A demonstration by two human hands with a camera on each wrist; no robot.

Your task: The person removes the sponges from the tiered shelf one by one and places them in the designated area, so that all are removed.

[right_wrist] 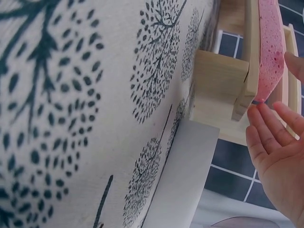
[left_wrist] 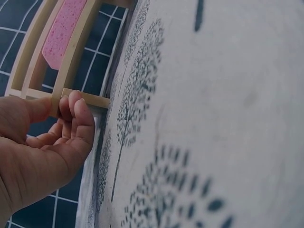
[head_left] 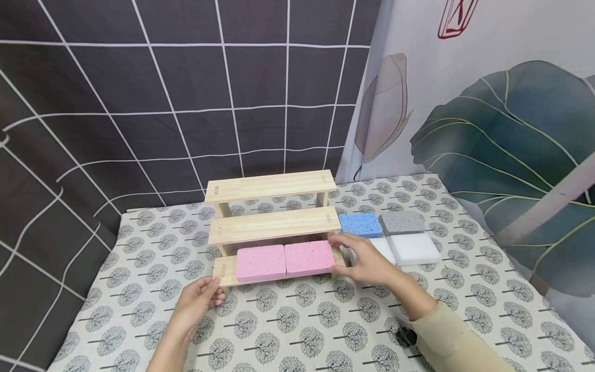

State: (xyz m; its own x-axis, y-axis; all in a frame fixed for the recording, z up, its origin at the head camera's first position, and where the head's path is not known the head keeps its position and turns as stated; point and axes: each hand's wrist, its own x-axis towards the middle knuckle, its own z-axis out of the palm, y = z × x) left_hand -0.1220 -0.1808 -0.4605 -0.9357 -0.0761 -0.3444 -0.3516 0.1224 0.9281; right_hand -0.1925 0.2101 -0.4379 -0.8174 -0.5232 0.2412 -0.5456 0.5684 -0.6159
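Observation:
A three-step wooden rack (head_left: 274,226) stands on the table, two pink sponges (head_left: 261,262) side by side on its lowest step. My left hand (head_left: 197,302) pinches the left end of that step, thumb at the board's edge and fingers curled below. In the left wrist view, this grip by the left hand (left_wrist: 52,142) is close to a rack leg (left_wrist: 88,98). At the other end, my right hand (head_left: 364,258) spans the outer end of the right pink sponge (head_left: 309,257). The right wrist view shows its fingers (right_wrist: 273,130) nearly straight, fingertips right at the sponge's end.
To the right of the rack lie a blue sponge (head_left: 360,225), a grey sponge (head_left: 402,222) and two white sponges (head_left: 413,249), one partly behind my right hand. A tree-patterned cloth (head_left: 274,336) covers the table. Behind hangs a dark gridded curtain (head_left: 186,82).

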